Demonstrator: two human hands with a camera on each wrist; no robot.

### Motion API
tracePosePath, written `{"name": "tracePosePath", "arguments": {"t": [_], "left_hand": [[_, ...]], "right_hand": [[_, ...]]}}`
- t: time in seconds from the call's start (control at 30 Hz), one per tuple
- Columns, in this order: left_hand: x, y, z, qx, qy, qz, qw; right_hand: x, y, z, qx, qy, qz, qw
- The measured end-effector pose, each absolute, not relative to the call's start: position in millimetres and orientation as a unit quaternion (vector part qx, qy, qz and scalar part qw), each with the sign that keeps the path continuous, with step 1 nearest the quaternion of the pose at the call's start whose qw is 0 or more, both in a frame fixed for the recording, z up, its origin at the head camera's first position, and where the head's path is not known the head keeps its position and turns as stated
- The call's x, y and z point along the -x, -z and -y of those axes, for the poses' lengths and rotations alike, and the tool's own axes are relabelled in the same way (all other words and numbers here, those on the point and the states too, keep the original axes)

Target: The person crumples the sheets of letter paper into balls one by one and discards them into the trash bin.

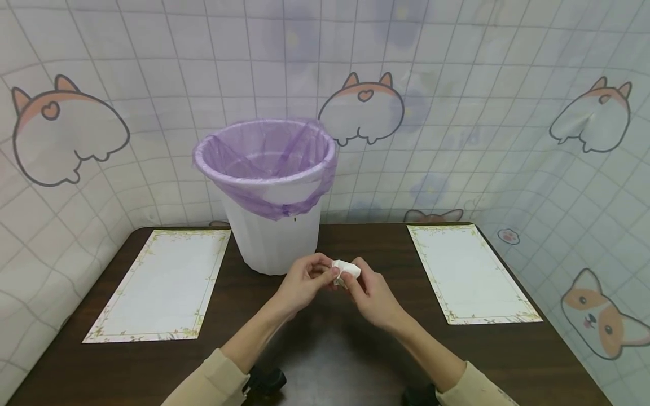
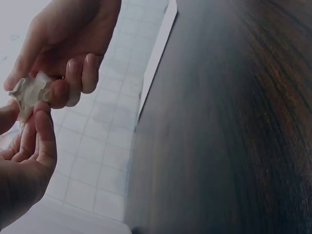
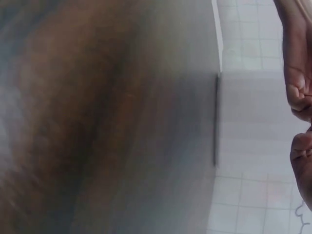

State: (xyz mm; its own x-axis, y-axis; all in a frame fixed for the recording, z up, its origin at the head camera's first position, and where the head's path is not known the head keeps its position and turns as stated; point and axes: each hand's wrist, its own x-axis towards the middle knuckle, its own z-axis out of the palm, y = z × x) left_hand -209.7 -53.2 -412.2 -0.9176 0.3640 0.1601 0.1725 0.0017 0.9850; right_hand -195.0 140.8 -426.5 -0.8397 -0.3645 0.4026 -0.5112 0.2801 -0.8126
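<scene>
Head view: one pale gridded wall covering (image 1: pixel 457 51), printed with three corgi rears (image 1: pixel 363 115), hangs behind one dark table (image 1: pixel 330 361). One white bin (image 1: pixel 264 242) with one purple liner (image 1: pixel 276 210) stands on it, left of centre. One floral-bordered left sheet (image 1: pixel 162 282) and one matching right sheet (image 1: pixel 472 276), two altogether, lie flat. Left hand (image 1: pixel 307 281) and right hand (image 1: pixel 374 294) both pinch one crumpled white piece (image 1: pixel 349 268), thumbs and fingers clamped on it, above the table, just right of the bin's base.
</scene>
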Motion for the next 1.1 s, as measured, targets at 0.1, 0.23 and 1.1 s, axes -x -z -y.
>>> {"name": "tracePosePath", "arguments": {"t": [0.1,0.23,1.1], "left_hand": [[209.2,412.7,53.2,-0.188,-0.677,-0.707,0.074],[208.2,413.5,52.3,-0.181,-0.673,-0.713,0.071],[211.5,416.6,60.6,-0.219,-0.699,-0.674,0.100]], "right_hand": [[193.5,423.5,-143.2,-0.253,-0.535,0.804,0.057],[193.7,421.1,-145.5,-0.219,-0.543,0.808,0.058],[188.2,403.7,-136.4,-0.288,-0.592,0.738,0.145]]}}
